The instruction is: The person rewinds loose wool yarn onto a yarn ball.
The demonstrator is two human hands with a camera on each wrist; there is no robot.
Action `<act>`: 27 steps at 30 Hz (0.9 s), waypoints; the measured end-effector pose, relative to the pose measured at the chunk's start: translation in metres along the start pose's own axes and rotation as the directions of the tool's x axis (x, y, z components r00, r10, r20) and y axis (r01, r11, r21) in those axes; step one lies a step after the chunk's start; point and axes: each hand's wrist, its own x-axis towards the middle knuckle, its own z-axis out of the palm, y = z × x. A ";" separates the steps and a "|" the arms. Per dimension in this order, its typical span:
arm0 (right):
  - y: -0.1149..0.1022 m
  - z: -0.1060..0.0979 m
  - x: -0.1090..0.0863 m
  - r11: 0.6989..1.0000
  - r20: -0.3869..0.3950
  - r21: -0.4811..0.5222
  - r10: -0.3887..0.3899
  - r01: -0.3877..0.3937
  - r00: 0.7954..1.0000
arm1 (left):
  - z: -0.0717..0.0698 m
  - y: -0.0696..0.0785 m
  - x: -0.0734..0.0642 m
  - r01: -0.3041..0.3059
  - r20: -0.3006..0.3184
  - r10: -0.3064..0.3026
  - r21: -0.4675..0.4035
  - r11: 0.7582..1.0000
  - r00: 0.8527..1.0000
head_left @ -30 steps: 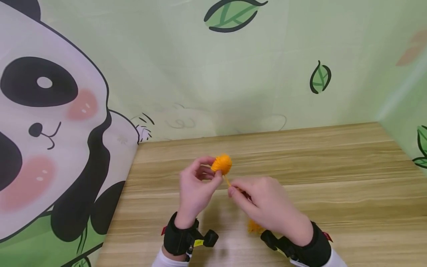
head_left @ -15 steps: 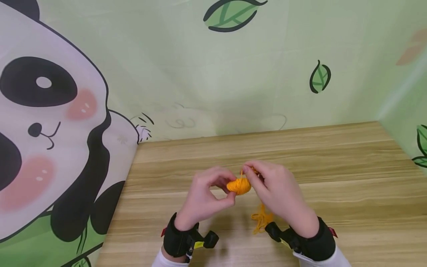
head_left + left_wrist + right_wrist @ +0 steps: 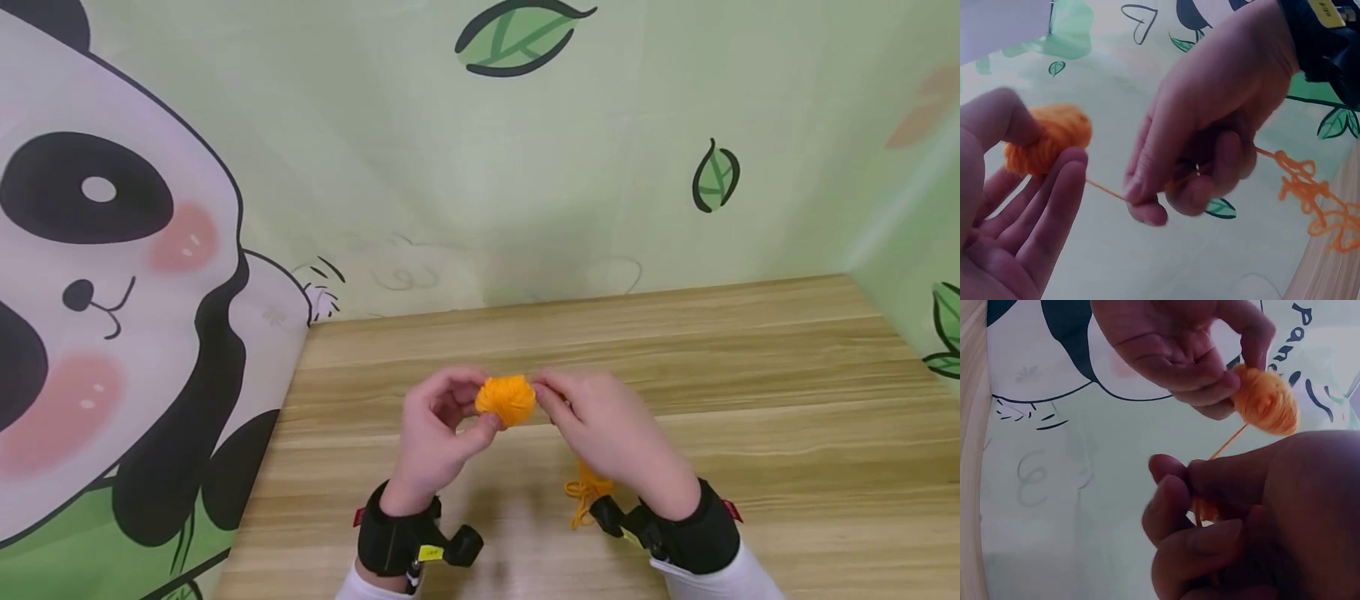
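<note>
My left hand (image 3: 438,437) holds a small orange ball of yarn (image 3: 506,400) between thumb and fingers, above the table. Close by on the right, my right hand (image 3: 618,433) pinches the strand (image 3: 1106,190) that leads off the ball. In the left wrist view that strand is taut between the two hands. It passes through the curled right fingers and comes out as a loose, tangled length of yarn (image 3: 1313,197). In the head view part of this loose yarn (image 3: 587,492) shows below the right hand, partly hidden by the wrist camera.
The wooden table (image 3: 750,367) spreads around both hands. A pale green printed backdrop (image 3: 375,150) rises behind it, with a panda (image 3: 150,275) on the left. Each wrist wears a black strap with a camera.
The ball went right and down toward the right hand, then back left, and it has turned. The right hand rose, passed over the ball with the strand, and now sits at its right side.
</note>
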 end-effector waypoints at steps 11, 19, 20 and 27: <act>-0.013 0.015 -0.003 0.998 0.179 -0.017 -0.052 0.056 0.983 | -0.003 -0.008 0.005 0.169 -0.289 -0.209 -0.159 0.973 0.934; -0.018 0.014 -0.007 0.990 0.121 -0.024 -0.133 0.137 0.984 | -0.008 -0.019 0.006 0.195 -0.365 -0.190 -0.025 0.981 0.911; -0.019 0.013 -0.007 0.990 0.110 -0.020 -0.137 0.140 0.984 | -0.009 -0.019 0.006 0.199 -0.366 -0.186 -0.002 0.980 0.912; -0.021 0.006 -0.011 0.986 -0.047 0.011 -0.165 0.165 0.985 | -0.003 -0.004 0.008 0.250 -0.330 -0.189 0.152 0.956 0.925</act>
